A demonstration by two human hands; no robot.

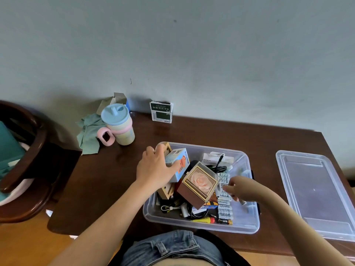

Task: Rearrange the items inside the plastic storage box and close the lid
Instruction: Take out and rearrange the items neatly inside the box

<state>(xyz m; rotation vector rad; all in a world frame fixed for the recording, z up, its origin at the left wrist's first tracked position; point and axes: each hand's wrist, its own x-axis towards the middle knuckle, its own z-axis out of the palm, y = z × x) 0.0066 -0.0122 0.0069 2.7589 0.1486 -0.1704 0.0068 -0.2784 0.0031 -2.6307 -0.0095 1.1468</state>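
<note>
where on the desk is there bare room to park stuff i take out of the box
Bare desk runs behind the storage box, between the green carton and the desk's right end, and left of the box below the cup. The lid fills the right side. The box itself is crowded around the rose box.

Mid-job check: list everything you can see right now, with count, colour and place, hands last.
storage box: one, clear, table centre, open
lid: one, clear, table right of box
blue carton: one, blue-orange, box left
rose box: one, brown-gold, peach rose, tilted, box centre
batteries: several, white, box right
white carton: one, box far side
cables: black, box
cup: one, blue lid, pink handle, table left
cloth: one, green, beside cup
green pack: one, against wall
left hand: grips blue carton
right hand: fingers curled over batteries
</note>
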